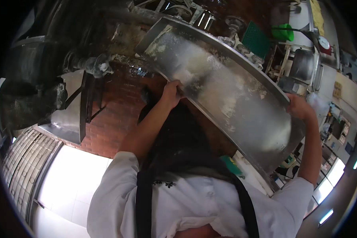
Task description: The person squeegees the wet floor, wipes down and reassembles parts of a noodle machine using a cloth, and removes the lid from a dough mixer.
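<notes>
A long, shallow metal tray (210,79) with raised edges fills the middle of the view. It is tilted, and whitish, flour-like residue clings to its inner surface. My left hand (172,94) is closed around its near edge, left of centre. Across at the right, my right hand (299,107) grips the far edge near the corner. The fingertips of both hands are partly hidden by the metal.
Dark machinery with a crusted shaft (93,65) stands at the left above the reddish tile floor (107,133). Beyond the tray are a green crate (256,41), a bright green container (283,32) and a dial scale (324,42). A metal grille (29,166) is at lower left.
</notes>
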A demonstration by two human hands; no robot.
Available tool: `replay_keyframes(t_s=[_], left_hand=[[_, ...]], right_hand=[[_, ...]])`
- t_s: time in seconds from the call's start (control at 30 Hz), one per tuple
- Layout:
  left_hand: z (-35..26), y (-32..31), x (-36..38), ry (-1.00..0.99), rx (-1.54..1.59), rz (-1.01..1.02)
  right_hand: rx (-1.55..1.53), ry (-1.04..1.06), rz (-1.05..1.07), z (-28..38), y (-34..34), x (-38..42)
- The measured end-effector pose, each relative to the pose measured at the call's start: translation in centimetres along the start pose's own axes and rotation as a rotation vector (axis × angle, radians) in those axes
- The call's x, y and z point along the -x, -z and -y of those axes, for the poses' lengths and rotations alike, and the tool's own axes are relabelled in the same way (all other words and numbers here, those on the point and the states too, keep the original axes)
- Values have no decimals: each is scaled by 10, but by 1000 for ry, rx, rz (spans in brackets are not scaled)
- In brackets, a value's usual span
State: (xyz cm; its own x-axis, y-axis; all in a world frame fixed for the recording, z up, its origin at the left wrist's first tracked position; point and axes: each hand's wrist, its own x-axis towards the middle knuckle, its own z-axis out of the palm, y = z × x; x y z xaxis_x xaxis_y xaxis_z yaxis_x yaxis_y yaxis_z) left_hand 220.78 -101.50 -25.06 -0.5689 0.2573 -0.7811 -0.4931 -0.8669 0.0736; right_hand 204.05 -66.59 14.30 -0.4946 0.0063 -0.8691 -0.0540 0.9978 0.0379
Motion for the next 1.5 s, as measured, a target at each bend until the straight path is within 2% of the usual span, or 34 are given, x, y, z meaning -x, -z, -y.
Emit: replay_keyframes(t_s=[0.03,0.1,0.13,0.23,0.27,0.33,0.37,0.43,0.53,0.57,0.6,0.7,0.73,0.8,0.83,0.93,1.0,1.03,1.17,1.3,1.43,1.5], left_hand=[[1,11,2,-7,-16,8],[28,46,-40,-6,-31,-90],[37,58,-53,-5,-40,-140],[-4,2,-6,99,-155,-119],[-11,-5,7,91,-153,-34],[-6,5,13,93,-123,-10],[-10,6,9,78,-109,16],[11,28,-11,125,-114,-58],[-5,33,-10,114,-196,-185],[-19,17,-3,95,-231,-220],[-31,9,13,100,-230,-213],[-40,40,30,13,-84,12],[-41,32,37,-54,26,-53],[-38,60,9,-94,123,115],[-44,67,-8,-117,171,205],[-66,33,-39,-233,222,175],[-88,-26,-36,-314,235,-60],[-101,-45,-46,-334,235,-105],[-114,-53,-94,-337,207,-41],[-102,-32,-90,-336,185,8],[-120,-56,-115,-357,181,2],[-122,-52,-118,-349,156,-6]], right_hand=[[18,42,10,1,-13,-3],[63,128,10,-1,-33,-15],[37,74,48,20,-38,-15],[36,11,-23,14,-35,0],[11,-37,3,20,-28,9],[-36,-132,55,38,-12,32],[-9,-78,29,25,-18,24],[42,21,-10,-17,-51,2],[5,51,25,15,-63,-3],[21,60,22,18,-59,-3],[36,91,-18,13,-60,0],[-52,40,-50,56,-59,32],[-22,84,-113,72,-58,39],[45,159,-217,100,-63,55],[80,195,-337,110,-70,56],[182,259,-630,128,-95,56],[174,306,-778,136,-111,51],[172,325,-852,140,-121,49],[36,370,-925,151,-155,58],[159,312,-1100,135,-185,41],[377,234,-1326,122,-228,9],[307,272,-1233,113,-204,2]])
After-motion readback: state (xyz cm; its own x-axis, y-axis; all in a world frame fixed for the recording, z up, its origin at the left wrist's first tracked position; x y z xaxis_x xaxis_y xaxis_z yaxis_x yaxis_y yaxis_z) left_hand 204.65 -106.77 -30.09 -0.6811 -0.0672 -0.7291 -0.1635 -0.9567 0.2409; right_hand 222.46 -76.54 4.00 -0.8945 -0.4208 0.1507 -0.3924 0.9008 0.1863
